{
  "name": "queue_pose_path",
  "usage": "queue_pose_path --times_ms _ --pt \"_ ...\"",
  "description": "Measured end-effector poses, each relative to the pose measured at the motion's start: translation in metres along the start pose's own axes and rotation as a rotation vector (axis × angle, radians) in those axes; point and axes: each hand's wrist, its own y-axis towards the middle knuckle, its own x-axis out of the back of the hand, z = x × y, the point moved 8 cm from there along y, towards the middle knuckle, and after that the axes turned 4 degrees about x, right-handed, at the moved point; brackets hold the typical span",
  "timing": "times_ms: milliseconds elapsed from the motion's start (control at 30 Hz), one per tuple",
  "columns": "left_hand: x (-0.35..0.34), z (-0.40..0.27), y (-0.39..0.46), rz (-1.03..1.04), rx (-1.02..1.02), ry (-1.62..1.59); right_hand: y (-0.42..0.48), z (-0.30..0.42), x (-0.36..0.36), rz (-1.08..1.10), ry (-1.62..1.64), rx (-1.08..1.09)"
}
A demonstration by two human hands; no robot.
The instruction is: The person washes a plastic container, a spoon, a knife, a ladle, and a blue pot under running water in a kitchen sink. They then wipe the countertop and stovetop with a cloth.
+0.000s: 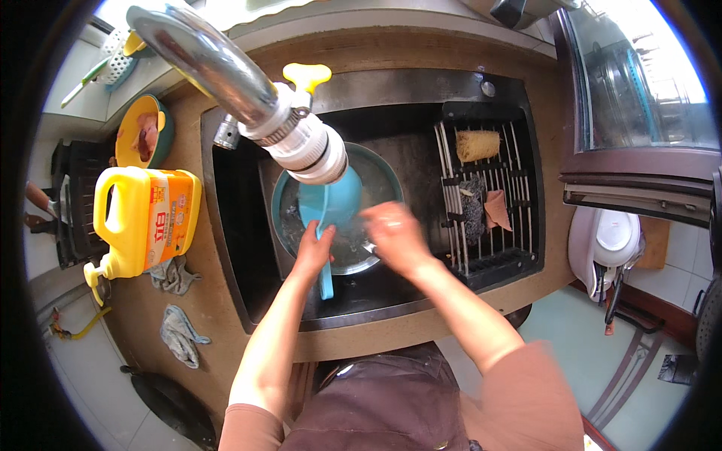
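My left hand point(316, 248) grips the handle of a light-blue plastic scoop point(341, 197). The scoop's bowl is over a round green-rimmed basin point(389, 175) that appears to contain water. My right hand point(395, 231), blurred and with curled fingers, is over the basin's right side, apart from the scoop. A small shiny piece shows below its fingers; whether that hand grips it is unclear. The basin stands in a dark sink point(417, 146). Above it, the metal faucet point(225, 67) with a white nozzle hides part of the scoop and basin.
Right in the sink, a rack point(513, 169) carries a loofah point(478, 145), a grey scrubber point(472, 208) and a pink cloth point(496, 209). On the left counter are a yellow detergent jug point(124, 225), a yellow-lined bowl point(132, 124) with meat-like pieces, and rags point(180, 335). An open window point(632, 163) juts in at right.
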Motion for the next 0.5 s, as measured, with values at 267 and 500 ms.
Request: queue_pose_path --times_ms 267,500 --pt "0.003 0.021 -0.052 0.241 0.463 -0.85 -0.046 -0.104 0.127 0.116 -0.715 -0.263" --pt "0.016 0.073 -0.05 0.226 0.482 -1.043 0.002 0.017 0.142 -0.386 -0.111 -0.009"
